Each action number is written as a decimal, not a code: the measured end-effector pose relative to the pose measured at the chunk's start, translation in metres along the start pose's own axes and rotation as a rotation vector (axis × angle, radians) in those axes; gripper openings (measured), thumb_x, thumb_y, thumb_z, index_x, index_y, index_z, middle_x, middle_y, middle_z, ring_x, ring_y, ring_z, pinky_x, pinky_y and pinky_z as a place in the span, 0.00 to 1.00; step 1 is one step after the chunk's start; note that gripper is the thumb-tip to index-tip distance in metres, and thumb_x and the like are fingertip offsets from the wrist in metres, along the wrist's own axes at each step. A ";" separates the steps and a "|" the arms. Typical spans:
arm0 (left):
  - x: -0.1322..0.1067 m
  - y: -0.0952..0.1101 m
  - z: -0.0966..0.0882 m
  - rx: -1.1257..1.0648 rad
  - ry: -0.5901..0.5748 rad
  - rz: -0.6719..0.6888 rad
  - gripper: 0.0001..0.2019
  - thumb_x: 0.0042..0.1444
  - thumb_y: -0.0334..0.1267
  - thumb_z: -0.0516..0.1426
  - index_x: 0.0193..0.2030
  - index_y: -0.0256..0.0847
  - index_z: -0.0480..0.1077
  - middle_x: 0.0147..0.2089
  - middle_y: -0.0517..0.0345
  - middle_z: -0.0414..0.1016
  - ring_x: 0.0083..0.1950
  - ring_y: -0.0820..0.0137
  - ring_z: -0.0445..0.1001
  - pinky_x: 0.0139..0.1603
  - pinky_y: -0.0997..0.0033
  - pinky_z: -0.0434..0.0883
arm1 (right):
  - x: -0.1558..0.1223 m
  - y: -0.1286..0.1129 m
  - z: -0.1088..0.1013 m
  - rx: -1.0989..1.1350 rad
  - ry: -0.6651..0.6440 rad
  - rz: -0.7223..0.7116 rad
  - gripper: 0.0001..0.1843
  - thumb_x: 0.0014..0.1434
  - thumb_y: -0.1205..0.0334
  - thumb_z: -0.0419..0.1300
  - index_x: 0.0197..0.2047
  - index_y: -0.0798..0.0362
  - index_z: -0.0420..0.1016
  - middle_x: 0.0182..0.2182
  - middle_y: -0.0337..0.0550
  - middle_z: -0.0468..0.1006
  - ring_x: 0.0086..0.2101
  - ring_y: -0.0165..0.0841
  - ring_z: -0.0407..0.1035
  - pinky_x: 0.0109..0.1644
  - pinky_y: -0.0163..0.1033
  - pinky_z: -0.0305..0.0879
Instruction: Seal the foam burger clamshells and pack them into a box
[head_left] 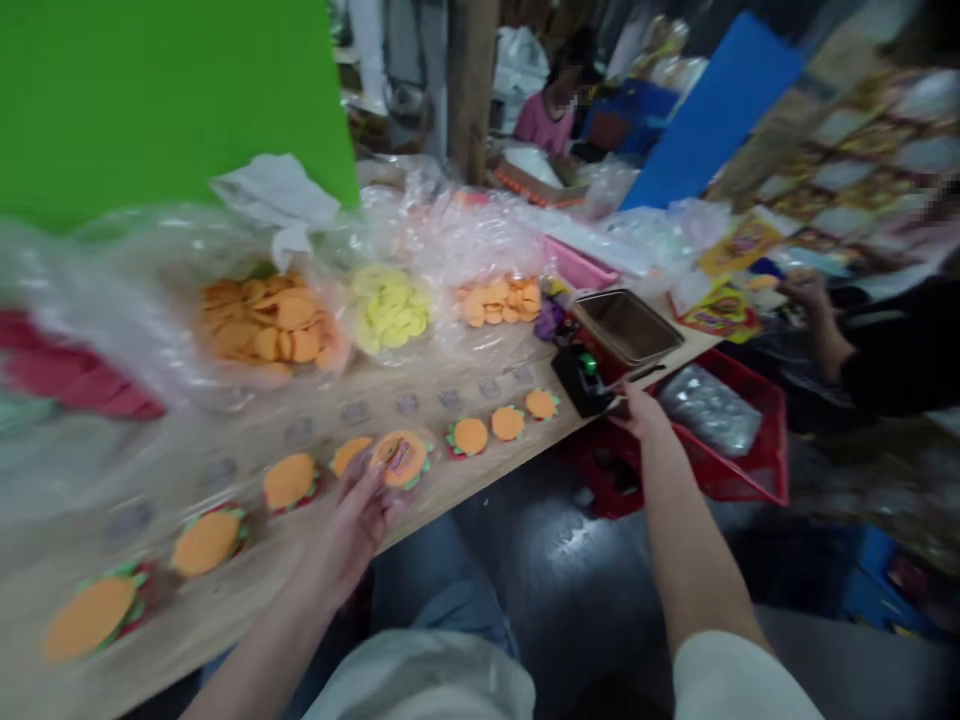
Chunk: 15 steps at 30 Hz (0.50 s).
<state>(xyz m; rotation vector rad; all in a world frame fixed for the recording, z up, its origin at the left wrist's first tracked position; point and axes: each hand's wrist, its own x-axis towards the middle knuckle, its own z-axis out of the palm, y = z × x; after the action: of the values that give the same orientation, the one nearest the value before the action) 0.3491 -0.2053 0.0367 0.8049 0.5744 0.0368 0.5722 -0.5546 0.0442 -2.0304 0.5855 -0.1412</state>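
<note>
left grip (361, 522) pinches toy burger (401, 460) | printed face up, long axis unclear | right grip (640, 412): cannot tell

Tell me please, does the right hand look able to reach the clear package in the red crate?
Probably yes: the clear package lies close to the right hand, the red crate is open-topped, and nothing visible blocks the way.

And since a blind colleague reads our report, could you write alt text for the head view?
A person's left hand holds a toy-like burger over a bench, while the right hand is at what looks like a black tape dispenser. Other burgers line the bench, with clear bags of orange pieces and yellow pieces behind.
</note>
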 end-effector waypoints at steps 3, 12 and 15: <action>0.004 -0.010 0.008 0.047 0.003 -0.037 0.21 0.47 0.37 0.61 0.50 0.46 0.66 0.53 0.57 0.70 0.42 0.70 0.75 0.37 0.74 0.75 | 0.023 0.003 -0.001 0.089 -0.221 0.180 0.06 0.52 0.65 0.59 0.28 0.58 0.69 0.24 0.38 0.72 0.26 0.29 0.68 0.32 0.41 0.69; 0.002 -0.024 0.019 0.075 0.021 -0.071 0.29 0.45 0.39 0.63 0.55 0.48 0.63 0.58 0.56 0.66 0.56 0.61 0.67 0.45 0.70 0.75 | 0.027 0.029 0.002 0.453 -0.347 0.129 0.11 0.43 0.59 0.63 0.27 0.53 0.66 0.28 0.38 0.72 0.30 0.31 0.67 0.32 0.44 0.71; 0.003 -0.028 0.017 0.096 -0.009 -0.083 0.28 0.47 0.39 0.62 0.56 0.47 0.62 0.59 0.55 0.65 0.57 0.60 0.66 0.46 0.67 0.74 | 0.012 0.051 0.010 0.528 -0.217 0.062 0.11 0.43 0.57 0.61 0.25 0.52 0.63 0.29 0.37 0.71 0.33 0.31 0.67 0.36 0.41 0.70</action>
<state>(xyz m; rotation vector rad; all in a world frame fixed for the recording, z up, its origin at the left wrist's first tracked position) 0.3554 -0.2356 0.0258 0.8731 0.6044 -0.0710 0.5687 -0.5733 -0.0055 -1.4904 0.4184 -0.0311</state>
